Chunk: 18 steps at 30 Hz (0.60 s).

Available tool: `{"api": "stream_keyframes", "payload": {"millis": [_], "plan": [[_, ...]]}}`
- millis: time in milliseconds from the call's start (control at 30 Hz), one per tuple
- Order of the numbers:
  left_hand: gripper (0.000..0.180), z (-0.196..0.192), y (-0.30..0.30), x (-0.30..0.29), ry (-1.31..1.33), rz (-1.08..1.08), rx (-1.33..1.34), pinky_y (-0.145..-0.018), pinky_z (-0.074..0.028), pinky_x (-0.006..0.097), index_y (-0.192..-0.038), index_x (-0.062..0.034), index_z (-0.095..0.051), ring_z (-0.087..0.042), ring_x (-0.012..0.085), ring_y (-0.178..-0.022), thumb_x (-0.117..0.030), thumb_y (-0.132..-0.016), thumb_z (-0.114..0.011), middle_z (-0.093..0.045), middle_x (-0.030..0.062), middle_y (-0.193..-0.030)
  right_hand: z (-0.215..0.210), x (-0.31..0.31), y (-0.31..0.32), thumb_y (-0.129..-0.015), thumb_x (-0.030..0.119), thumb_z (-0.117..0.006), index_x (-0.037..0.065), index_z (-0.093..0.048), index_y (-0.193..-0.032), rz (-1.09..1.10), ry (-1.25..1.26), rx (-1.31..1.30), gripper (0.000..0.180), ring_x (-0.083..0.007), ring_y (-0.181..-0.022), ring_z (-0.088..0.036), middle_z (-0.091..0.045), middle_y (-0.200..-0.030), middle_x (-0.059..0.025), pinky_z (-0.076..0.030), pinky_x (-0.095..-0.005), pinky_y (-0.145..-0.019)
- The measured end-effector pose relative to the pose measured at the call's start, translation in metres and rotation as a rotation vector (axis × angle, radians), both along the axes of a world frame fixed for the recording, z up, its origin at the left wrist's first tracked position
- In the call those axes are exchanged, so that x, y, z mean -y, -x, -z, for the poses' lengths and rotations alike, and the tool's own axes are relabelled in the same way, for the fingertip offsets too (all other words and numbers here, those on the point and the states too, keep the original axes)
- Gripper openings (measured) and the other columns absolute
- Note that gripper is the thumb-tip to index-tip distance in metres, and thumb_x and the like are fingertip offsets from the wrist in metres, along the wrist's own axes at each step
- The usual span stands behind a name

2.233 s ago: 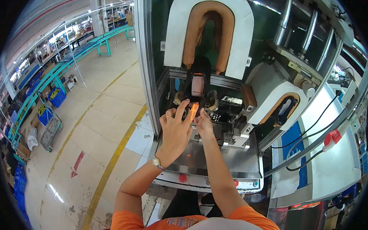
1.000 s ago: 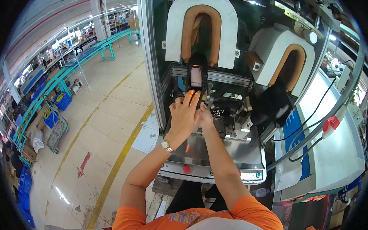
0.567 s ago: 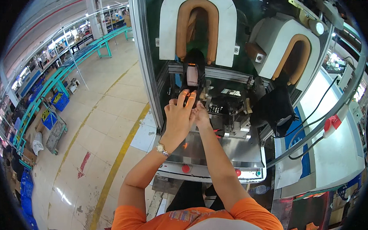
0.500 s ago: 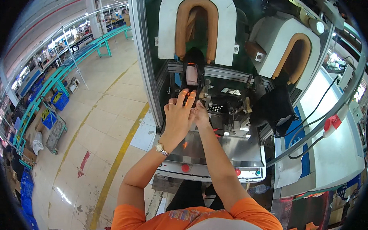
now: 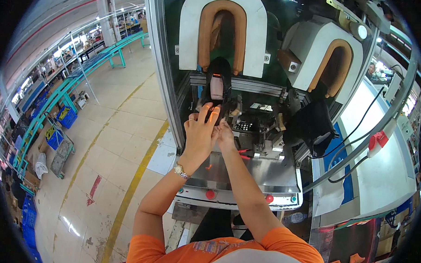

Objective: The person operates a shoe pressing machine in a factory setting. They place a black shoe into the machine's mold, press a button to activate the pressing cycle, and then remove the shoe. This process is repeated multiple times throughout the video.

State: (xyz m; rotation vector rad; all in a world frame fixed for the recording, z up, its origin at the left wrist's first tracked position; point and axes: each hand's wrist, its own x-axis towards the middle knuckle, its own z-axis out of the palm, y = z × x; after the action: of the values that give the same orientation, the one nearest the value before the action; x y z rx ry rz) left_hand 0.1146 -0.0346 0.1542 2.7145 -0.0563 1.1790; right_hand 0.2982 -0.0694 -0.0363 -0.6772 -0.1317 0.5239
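Note:
A black shoe [image 5: 219, 67] sits in the machine below a U-shaped pad, with a pale pinkish piece [image 5: 216, 88] showing in its opening. My left hand [image 5: 200, 133] grips the near end of the shoe, its fingers bent over it and an orange light line across them. Close beside it, my right hand [image 5: 225, 135] has its fingers pinched at the same end. What lies under the fingertips is hidden. To the right, a second black item [image 5: 310, 128], apparently another shoe, sits in the neighbouring station, touched by neither hand.
Above the shoe stands a white block with a brown U-shaped pad [image 5: 203, 38]; a similar white block [image 5: 342, 66] is at right. A red-handled tool [image 5: 244, 154] lies on the metal shelf [image 5: 269, 177]. Red buttons [image 5: 210, 194] line the front edge. A grey tube [image 5: 353, 155] curves at right.
Both hands stay at the near end of the shoe, with only a small shift of the fingers. The whole view has shifted slightly, and more of the red-handled tool shows.

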Motion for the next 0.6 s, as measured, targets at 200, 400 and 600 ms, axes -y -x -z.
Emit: {"api": "stream_keyframes", "payload": {"millis": [200,400,600], "plan": [[0.057,0.005,-0.001,-0.002,0.007,-0.004,-0.001,-0.069,-0.038,0.038,-0.121,-0.0114,-0.042,-0.045,0.0297,-0.084,-0.006,-0.066,-0.055,-0.036,0.0085,-0.124,0.003,-0.004,0.000,-0.084,0.034,-0.054,0.021,-0.052,-0.092,0.050,0.028,-0.009,0.016,-0.0080,-0.074,-0.049,-0.055,-0.083,0.0057,-0.032,-0.0247,-0.060],[0.059,0.003,0.003,0.004,0.085,-0.045,-0.089,-0.070,-0.039,0.039,-0.123,-0.0112,-0.040,-0.050,0.0283,-0.082,-0.006,-0.066,-0.055,-0.036,0.0102,-0.123,-0.011,0.011,0.003,-0.082,0.031,-0.056,0.020,-0.055,-0.083,0.090,0.080,0.037,0.011,-0.0034,-0.073,-0.052,-0.058,-0.079,0.0087,-0.034,-0.0223,-0.059],[0.055,0.002,0.004,0.007,0.172,-0.002,-0.074,-0.063,-0.043,0.034,-0.121,-0.0095,-0.041,-0.056,0.0242,-0.071,-0.006,-0.068,-0.055,-0.038,0.0104,-0.120,-0.008,0.014,0.000,-0.080,0.032,-0.059,0.019,-0.056,-0.084,0.100,0.094,0.024,0.014,-0.0048,-0.070,-0.054,-0.059,-0.078,0.0062,-0.036,-0.0219,-0.060]]}}
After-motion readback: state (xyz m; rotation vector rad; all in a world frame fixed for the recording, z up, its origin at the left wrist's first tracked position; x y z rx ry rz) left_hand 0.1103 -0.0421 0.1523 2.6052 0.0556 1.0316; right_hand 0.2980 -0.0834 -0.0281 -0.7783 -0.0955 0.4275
